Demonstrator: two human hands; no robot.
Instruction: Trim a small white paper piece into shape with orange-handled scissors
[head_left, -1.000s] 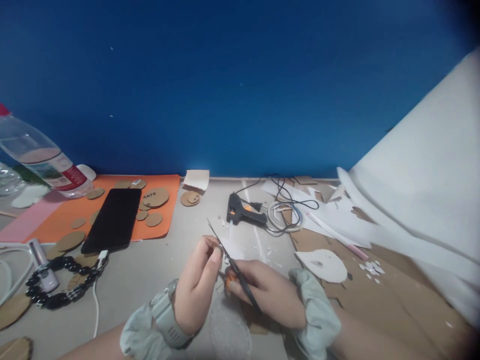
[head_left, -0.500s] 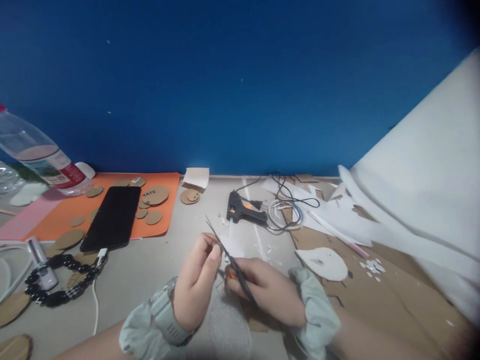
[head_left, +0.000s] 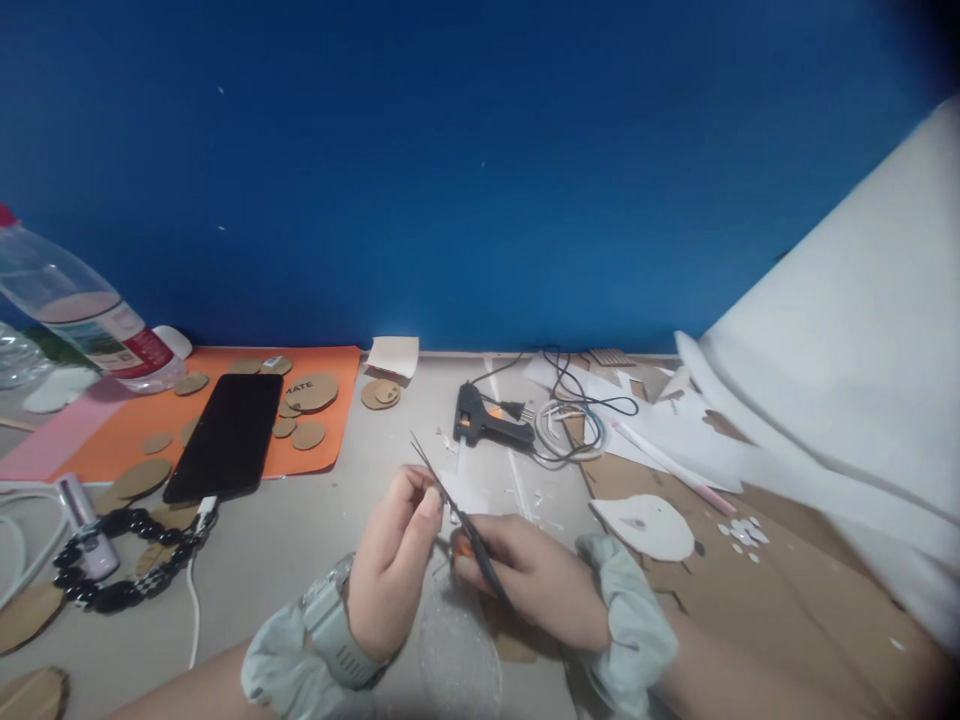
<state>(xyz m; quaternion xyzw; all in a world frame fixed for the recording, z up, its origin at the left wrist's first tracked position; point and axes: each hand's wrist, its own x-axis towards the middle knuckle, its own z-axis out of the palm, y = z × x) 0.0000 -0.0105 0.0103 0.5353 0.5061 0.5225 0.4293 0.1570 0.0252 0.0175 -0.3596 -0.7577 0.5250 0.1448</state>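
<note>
Low in the middle, my right hand is closed around a pair of scissors with dark handles and a bit of orange. Their thin blades point up and left, slightly parted. My left hand is pinched beside the blades, thumb against fingers; whatever it holds is too small or hidden to make out. A small white paper piece shows just behind the blades. Under the hands lies a pale translucent oval. Beyond them a black glue gun rests on its side on the table.
To the left are a phone, a beaded bracelet, a bottle and several cardboard discs on orange paper. On the right, a white teardrop cutout and white scraps lie on cardboard. A blue wall stands behind.
Both hands and the scissors hold nearly the same pose. The view has shifted very slightly; nothing else has visibly moved.
</note>
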